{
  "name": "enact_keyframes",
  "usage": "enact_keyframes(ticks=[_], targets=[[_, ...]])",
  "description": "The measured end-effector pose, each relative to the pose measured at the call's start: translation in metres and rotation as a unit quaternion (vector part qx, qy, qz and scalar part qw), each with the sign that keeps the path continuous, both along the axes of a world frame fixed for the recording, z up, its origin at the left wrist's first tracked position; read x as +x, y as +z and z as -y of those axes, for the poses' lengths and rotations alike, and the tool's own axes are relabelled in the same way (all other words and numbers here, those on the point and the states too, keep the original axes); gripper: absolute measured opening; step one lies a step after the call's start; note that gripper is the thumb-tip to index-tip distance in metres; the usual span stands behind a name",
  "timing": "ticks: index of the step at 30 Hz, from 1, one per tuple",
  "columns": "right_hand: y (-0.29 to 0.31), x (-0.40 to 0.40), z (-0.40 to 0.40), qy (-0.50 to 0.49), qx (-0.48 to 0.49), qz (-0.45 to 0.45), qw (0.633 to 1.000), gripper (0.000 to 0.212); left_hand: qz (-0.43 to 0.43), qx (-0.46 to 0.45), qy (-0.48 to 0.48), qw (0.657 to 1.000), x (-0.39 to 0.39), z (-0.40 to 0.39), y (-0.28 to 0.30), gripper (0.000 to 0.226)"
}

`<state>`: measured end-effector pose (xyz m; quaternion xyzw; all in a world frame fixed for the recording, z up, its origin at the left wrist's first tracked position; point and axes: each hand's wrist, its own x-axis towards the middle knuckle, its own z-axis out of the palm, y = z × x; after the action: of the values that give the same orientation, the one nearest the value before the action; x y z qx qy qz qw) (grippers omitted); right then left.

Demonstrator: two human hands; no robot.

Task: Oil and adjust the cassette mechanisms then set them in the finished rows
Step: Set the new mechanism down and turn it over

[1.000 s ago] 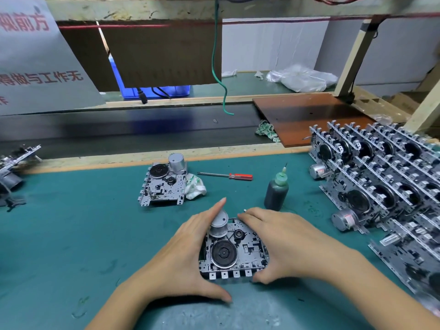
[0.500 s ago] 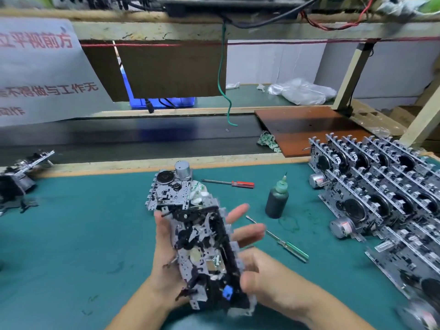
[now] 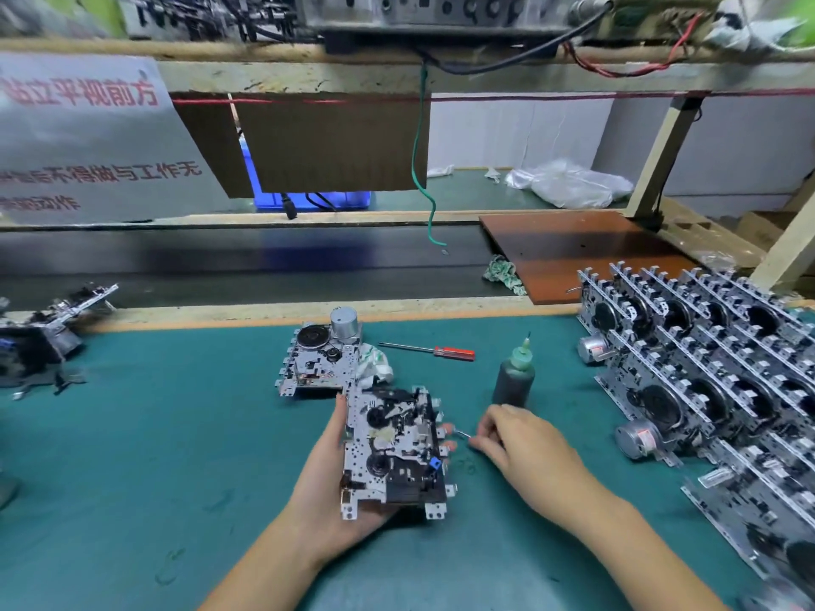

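Half a second ago both hands were on the cassette mechanism [image 3: 394, 449]; now only the left hand [image 3: 335, 487] carries it, while the right hand [image 3: 522, 443] has dropped to the desk [image 3: 154, 434] on its right. The mechanism lies in the left palm, lifted off the green mat, underside up: a stamped metal plate with punched tabs along its edges, black plastic gears and levers, and a small blue piece near its right edge. The left fingers [image 3: 446, 430] curl round its far side, their tips showing past the right edge. The right hand's fingers pinch a thin metal tool [image 3: 463, 433], probably the small screwdriver, whose handle is hidden under the hand.

Just beyond the right hand stands a dark, soft-sided oil bottle [image 3: 514, 377] with a pale green cone nozzle. Farther off lies a slim screwdriver with a red handle [image 3: 430, 349]. A second mechanism [image 3: 319, 359] lies flat beyond the held one, its round silver motor can and black flywheel facing up, with a crumpled white rag [image 3: 375, 366] touching its right side. Along the right, finished mechanisms [image 3: 705, 368] stand on edge in tight rows, plates overlapping and motors jutting out. More units [image 3: 44, 332] sit at the far left edge.
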<state>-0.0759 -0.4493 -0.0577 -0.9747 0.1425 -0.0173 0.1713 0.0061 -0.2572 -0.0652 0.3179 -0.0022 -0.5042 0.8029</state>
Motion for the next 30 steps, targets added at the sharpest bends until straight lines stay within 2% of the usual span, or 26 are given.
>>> enact_keyframes(ticks=[2,4,6,8,11,21,30], targets=[[0.003,-0.004,0.009,0.027,0.198,0.002,0.98,0.016,-0.009,0.015,-0.003,1.0,-0.002,0.0,-0.005,0.076],[0.01,-0.009,0.006,0.07,0.402,-0.019,0.913,0.016,-0.01,0.03,-0.012,0.999,-0.002,0.001,-0.007,0.08],[0.013,-0.01,0.0,0.1,0.503,-0.069,0.855,0.024,-0.002,0.044,-0.019,0.999,0.0,0.002,-0.007,0.079],[0.014,-0.01,-0.008,0.113,0.515,-0.119,0.842,0.04,0.004,0.051,-0.029,0.998,0.0,0.004,-0.008,0.079],[0.016,-0.009,-0.012,0.099,0.503,-0.155,0.844,0.051,0.007,0.07,-0.036,0.997,0.001,0.005,-0.009,0.083],[0.022,-0.01,-0.017,0.084,0.483,-0.204,0.847,0.055,0.008,0.101,-0.023,0.995,0.001,0.009,-0.007,0.078],[0.02,-0.012,-0.021,0.041,0.464,-0.209,0.86,0.059,0.003,0.112,-0.008,0.994,0.001,0.011,-0.007,0.076]])
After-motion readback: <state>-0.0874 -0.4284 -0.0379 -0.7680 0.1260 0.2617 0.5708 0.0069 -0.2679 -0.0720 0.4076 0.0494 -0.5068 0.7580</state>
